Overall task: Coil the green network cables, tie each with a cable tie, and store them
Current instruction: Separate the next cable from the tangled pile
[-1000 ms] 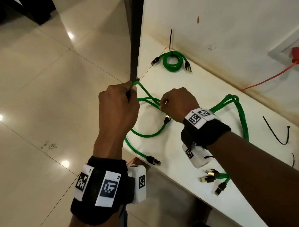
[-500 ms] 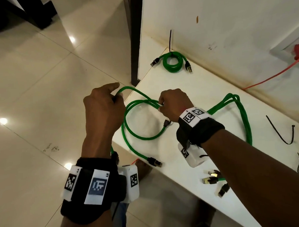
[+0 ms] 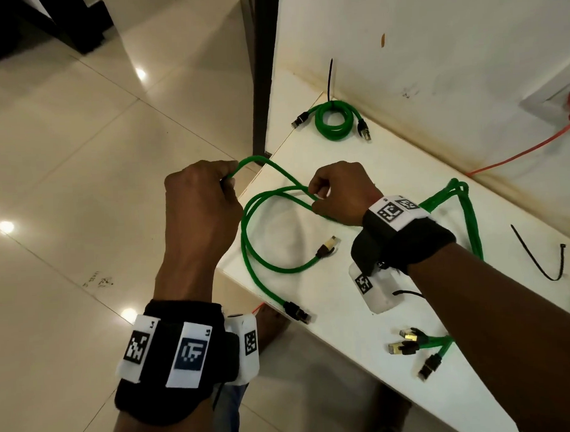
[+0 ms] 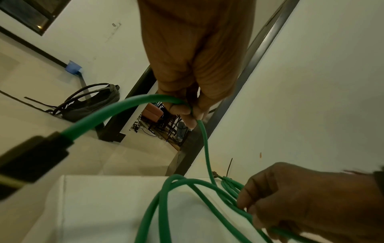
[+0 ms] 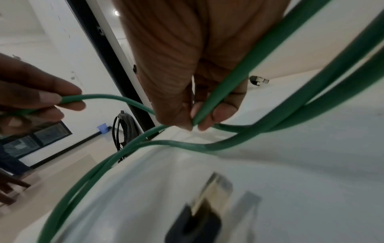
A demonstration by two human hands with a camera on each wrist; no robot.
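Observation:
A loose green network cable (image 3: 247, 240) loops over the left end of the white table (image 3: 363, 313). My left hand (image 3: 201, 200) pinches a strand of it just off the table's corner (image 4: 182, 106). My right hand (image 3: 338, 194) grips the crossing strands of the same cable above the table (image 5: 199, 115). One plug (image 3: 326, 246) lies inside the loop, another (image 3: 296, 311) at the table's front edge. A coiled green cable (image 3: 335, 120) with a black tie lies at the back by the wall. More green cables (image 3: 466, 208) are bunched under my right forearm.
A loose black cable tie (image 3: 540, 257) lies at the right of the table. Several plugs (image 3: 413, 344) lie near the front edge. A dark post (image 3: 262, 70) stands at the table's far left corner. An orange cord (image 3: 519, 153) runs along the wall. A backpack (image 4: 91, 102) sits on the floor.
My left hand has drawn the cable leftward and down, away from the dark post, widening the loop. The plug near my right hand has dropped onto the table inside the loop.

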